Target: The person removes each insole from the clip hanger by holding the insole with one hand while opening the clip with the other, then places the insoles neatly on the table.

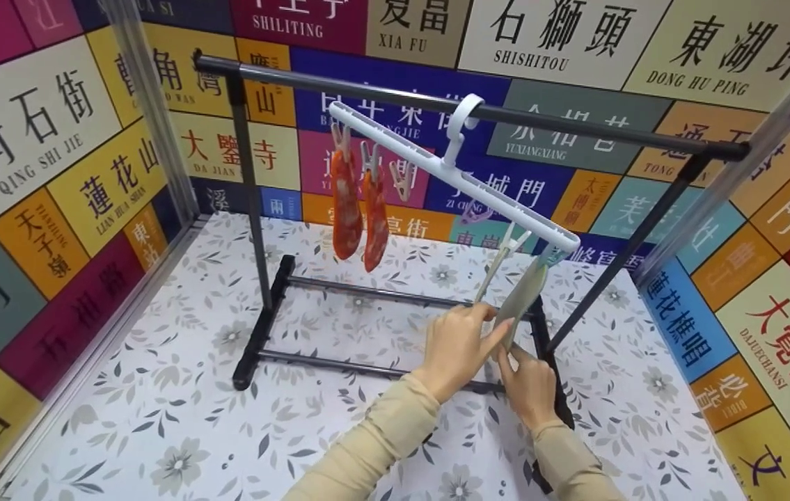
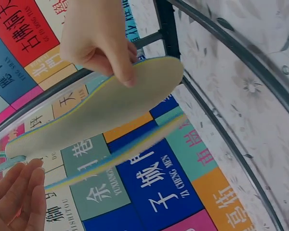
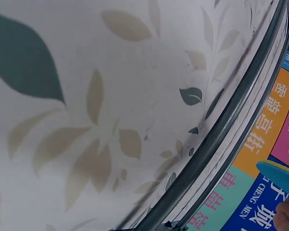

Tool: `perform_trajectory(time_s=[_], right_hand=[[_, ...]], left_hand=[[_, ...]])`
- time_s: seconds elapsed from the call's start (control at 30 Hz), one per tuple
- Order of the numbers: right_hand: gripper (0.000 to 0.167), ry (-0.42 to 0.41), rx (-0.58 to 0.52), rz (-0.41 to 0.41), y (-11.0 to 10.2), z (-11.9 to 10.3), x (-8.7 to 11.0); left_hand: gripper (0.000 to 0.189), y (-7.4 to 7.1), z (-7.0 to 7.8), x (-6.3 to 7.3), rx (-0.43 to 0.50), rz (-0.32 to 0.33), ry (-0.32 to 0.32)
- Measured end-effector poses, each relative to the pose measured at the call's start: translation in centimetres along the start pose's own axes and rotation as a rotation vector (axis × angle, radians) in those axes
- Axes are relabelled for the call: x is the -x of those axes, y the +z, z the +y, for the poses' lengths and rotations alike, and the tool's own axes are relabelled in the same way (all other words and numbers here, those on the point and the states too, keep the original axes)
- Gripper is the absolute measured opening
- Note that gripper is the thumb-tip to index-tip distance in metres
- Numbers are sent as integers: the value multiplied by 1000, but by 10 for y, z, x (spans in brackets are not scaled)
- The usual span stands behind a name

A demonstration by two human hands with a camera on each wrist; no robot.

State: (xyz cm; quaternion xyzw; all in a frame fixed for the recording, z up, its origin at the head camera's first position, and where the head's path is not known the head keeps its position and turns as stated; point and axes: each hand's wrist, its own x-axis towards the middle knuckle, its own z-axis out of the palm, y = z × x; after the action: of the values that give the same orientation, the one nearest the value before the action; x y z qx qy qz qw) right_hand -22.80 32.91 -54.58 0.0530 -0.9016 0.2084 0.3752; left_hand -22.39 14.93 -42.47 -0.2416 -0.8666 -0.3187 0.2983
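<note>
Two pale insoles with blue-and-yellow edges hang from the right end of a white hanger [image 1: 450, 167]. One, the near insole [image 2: 106, 101], hangs at a teal clip [image 1: 553, 254]; the other insole [image 2: 120, 156] hangs beside it, edge-on, from a pale clip [image 1: 516, 236]. My right hand [image 1: 530, 383] pinches the near insole's lower end, its thumb lying on the surface in the left wrist view. My left hand [image 1: 454, 344] is close beside the insoles; its fingers [image 2: 21, 192] look loosely extended near the clip end. The right wrist view catches only an insole tip [image 3: 279, 178] and a fingertip.
A black rack [image 1: 248, 188] carries the hanger by its hook [image 1: 464, 115]. Two red, white-mottled sausage-like pieces [image 1: 346, 209] hang clipped at the hanger's left end, near a bare pink clip [image 1: 400, 182]. Sign-patterned walls [image 1: 53, 132] enclose the leaf-patterned surface [image 1: 179, 452].
</note>
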Motion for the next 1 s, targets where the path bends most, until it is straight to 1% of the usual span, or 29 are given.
perform_trajectory(time_s=[0.07,0.23,0.33,0.47,0.53,0.63,0.7,0.8,1.0], right_hand=[[11,-12,-1,12,-2,-2,3],[13,-11,-3,23,-7,-6,9],[11,-13,0,39,-9,-7,12],[8,-8,-2,80,-10,-6,18],[8,-7,-8,96,-11,-6,19],[9,-20,-6,104,-12,-5,21],[10,-36,7,103,-12,-5,22],[10,-39,18,96,-12,-7,24],[8,-44,15,91,-14,-10,30]], left_hand=[[31,0,3,-4,2,-11,2],[34,0,12,-18,17,-41,5],[36,0,19,-29,39,-79,3],[41,-2,31,-44,97,-143,1],[42,-3,37,-52,98,-157,-3],[43,-4,45,-62,69,-149,-17],[43,-3,50,-67,46,-141,-28],[45,0,55,-73,6,-119,-42],[43,9,56,-84,-134,-54,-34]])
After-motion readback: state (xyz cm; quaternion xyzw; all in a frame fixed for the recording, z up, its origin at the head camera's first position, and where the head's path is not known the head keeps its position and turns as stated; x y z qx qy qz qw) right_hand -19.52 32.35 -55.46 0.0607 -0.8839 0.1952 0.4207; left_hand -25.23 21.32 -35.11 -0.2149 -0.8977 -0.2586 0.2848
